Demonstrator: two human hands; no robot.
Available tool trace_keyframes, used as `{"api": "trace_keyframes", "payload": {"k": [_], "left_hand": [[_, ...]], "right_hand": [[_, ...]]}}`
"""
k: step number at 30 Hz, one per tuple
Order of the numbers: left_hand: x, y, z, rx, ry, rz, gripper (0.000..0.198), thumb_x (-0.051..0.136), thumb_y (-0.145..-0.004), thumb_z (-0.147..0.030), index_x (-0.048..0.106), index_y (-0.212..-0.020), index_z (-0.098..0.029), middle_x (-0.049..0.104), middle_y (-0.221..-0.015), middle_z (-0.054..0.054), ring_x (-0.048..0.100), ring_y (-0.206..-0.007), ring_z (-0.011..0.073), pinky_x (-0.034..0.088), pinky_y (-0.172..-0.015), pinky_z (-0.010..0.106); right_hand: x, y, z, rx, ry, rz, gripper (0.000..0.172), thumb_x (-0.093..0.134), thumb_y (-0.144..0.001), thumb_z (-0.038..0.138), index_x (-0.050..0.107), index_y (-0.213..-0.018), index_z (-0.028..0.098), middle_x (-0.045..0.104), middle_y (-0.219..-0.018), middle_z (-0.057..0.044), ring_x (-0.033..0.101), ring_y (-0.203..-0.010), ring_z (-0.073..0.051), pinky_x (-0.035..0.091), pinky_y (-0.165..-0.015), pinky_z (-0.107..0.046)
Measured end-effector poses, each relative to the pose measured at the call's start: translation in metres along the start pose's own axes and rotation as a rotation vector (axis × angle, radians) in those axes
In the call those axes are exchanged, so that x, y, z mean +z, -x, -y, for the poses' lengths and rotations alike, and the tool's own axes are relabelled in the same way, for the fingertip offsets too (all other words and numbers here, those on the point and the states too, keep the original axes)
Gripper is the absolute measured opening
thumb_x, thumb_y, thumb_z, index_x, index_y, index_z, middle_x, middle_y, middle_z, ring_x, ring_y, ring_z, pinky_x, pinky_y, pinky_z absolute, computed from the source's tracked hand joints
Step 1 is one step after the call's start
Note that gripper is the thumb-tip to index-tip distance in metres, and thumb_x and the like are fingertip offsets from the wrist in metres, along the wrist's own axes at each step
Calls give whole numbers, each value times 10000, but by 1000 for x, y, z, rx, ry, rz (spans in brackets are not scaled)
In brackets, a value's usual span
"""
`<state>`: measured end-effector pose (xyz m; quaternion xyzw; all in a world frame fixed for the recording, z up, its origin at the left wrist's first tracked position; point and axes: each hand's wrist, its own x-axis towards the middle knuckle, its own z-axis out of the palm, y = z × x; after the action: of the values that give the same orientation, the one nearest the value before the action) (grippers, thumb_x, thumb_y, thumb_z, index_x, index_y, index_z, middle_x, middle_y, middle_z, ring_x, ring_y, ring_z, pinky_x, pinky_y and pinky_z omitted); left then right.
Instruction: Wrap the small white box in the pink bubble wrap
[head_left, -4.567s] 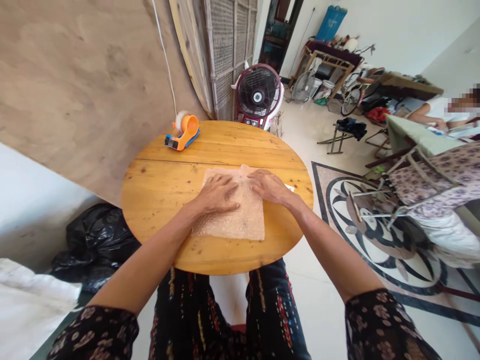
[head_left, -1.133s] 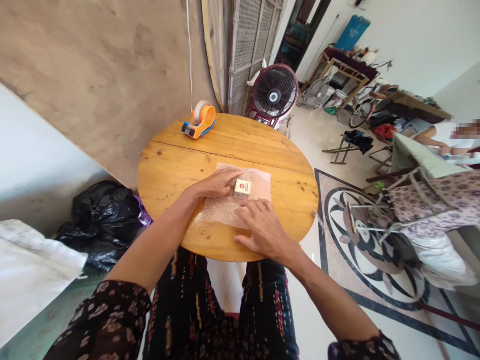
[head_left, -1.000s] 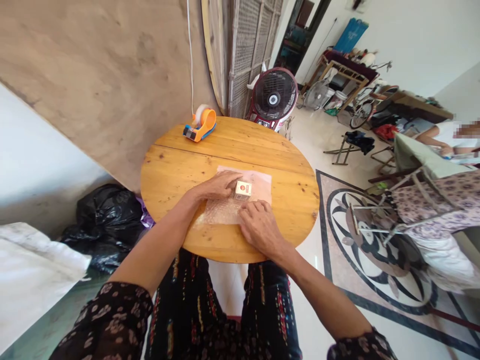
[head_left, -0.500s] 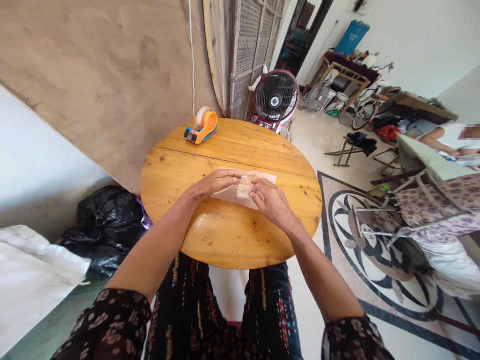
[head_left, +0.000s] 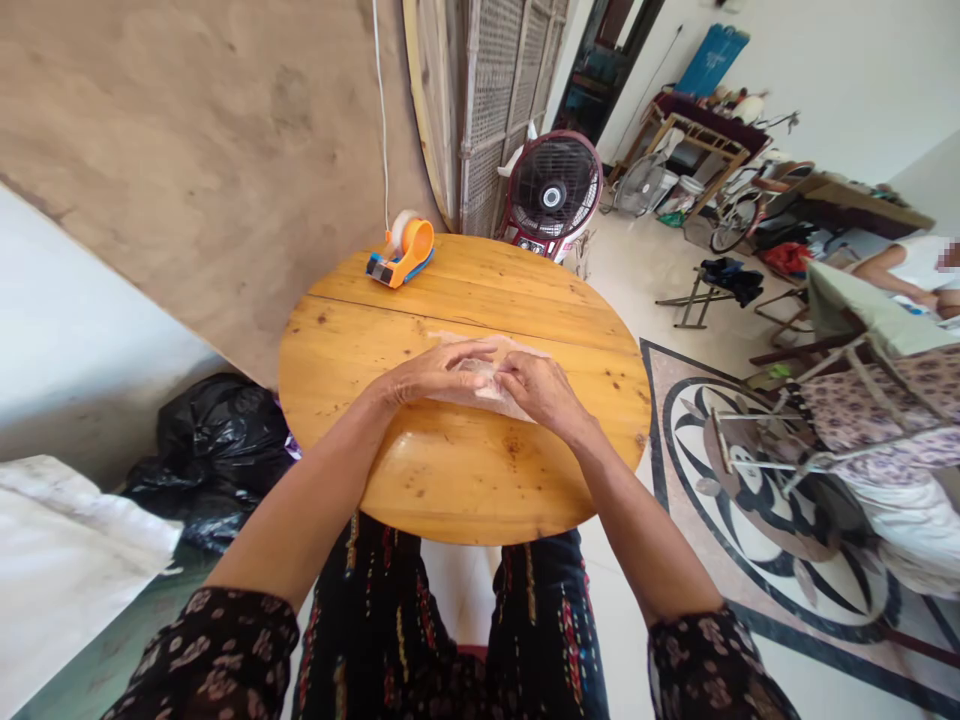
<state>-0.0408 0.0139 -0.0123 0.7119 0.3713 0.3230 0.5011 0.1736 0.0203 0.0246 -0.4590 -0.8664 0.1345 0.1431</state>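
Observation:
A sheet of bubble wrap (head_left: 480,378) lies folded over a small box in the middle of the round wooden table (head_left: 450,480); the box is hidden under the wrap. My left hand (head_left: 431,372) grips the folded wrap from the left, fingers curled over it. From the right, my right hand (head_left: 541,386) pinches the same bundle. The two hands nearly touch above it.
An orange tape dispenser (head_left: 403,254) sits at the table's far left edge. A red fan (head_left: 551,196) stands behind the table. Black bags (head_left: 214,450) lie on the floor at left. Another person (head_left: 911,278) sits at a table far right.
The near half of the bubble wrap has been folded up and over the small box, which is now covered. Both hands have closed in on the bundle.

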Motion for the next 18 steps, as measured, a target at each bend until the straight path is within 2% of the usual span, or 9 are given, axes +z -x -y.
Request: {"api": "trace_keyframes", "payload": {"k": [4,8,13,18], "left_hand": [[0,-3,-2,-16,-142,-51,657,653,-702,-439,584,-1300,-176,578,-1347,88,528,-1221,322,411,-1018,402],[8,-6,0,-66,-222,-146,502,608,-713,-375,672,-1161,-159,702,-1057,47,631,-952,249,480,-829,330],[18,-8,-4,-9,-193,-207,286,581,-785,-383,733,-890,-165,700,-865,14,601,-815,171,440,-739,252],[20,-10,-2,-50,-235,-250,241,575,-778,-343,716,-828,-154,618,-717,-16,515,-670,125,365,-621,231]], "right_hand": [[4,-4,-4,-5,-14,-22,135,546,-848,234,669,-805,201,682,-752,-22,573,-696,-163,340,-639,-250],[8,-6,-7,-19,-64,-33,138,549,-830,200,665,-755,196,660,-689,-6,547,-636,-145,338,-625,-244],[11,-10,-13,-12,-149,-35,135,567,-818,212,657,-721,184,633,-658,9,524,-617,-124,335,-615,-232],[15,-11,-23,34,-219,-66,153,597,-805,271,634,-701,166,596,-629,14,498,-599,-116,325,-595,-230]]}}
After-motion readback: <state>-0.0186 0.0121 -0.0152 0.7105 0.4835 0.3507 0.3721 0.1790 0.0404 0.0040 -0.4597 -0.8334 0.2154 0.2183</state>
